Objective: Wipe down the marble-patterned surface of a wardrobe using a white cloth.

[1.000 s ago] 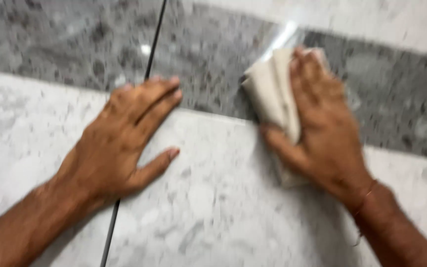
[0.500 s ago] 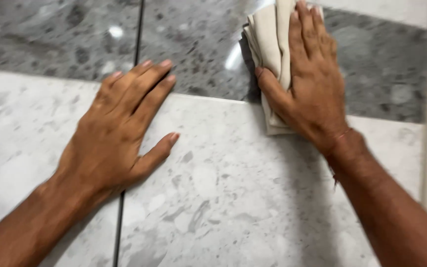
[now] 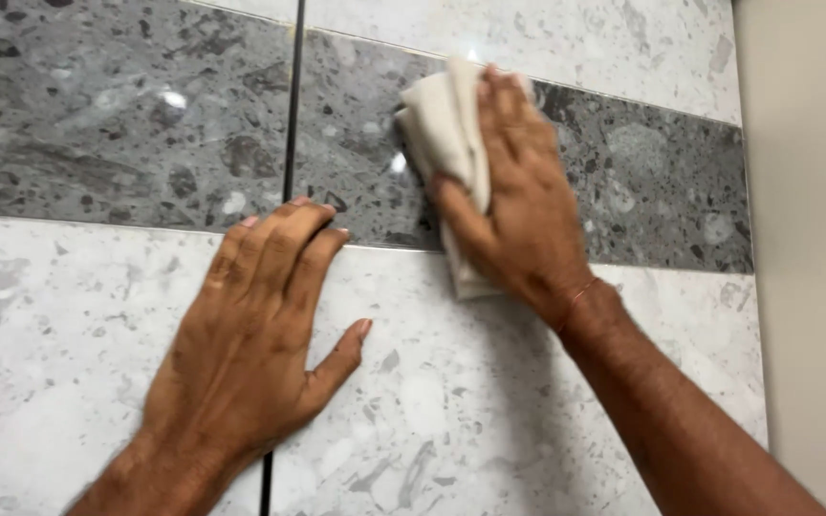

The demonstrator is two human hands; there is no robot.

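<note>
The right hand (image 3: 518, 205) has its fingers (image 3: 504, 115) laid flat and close together over a folded cream cloth (image 3: 446, 134), the thumb hooked around the cloth's left edge, pressing it down against the dark grey speckled tile (image 3: 126, 115). The cloth lies across the far part of the scene, its near end reaching onto the pale marbled tile (image 3: 489, 411). The left hand (image 3: 260, 344) rests palm down, holding nothing, fingers (image 3: 279, 248) together with the thumb spread right; their tips reach the edge where pale meets dark. A dark grout line (image 3: 291, 105) runs from far to near and passes under this hand. A plain beige wall (image 3: 810, 239) stands at the right.
</note>
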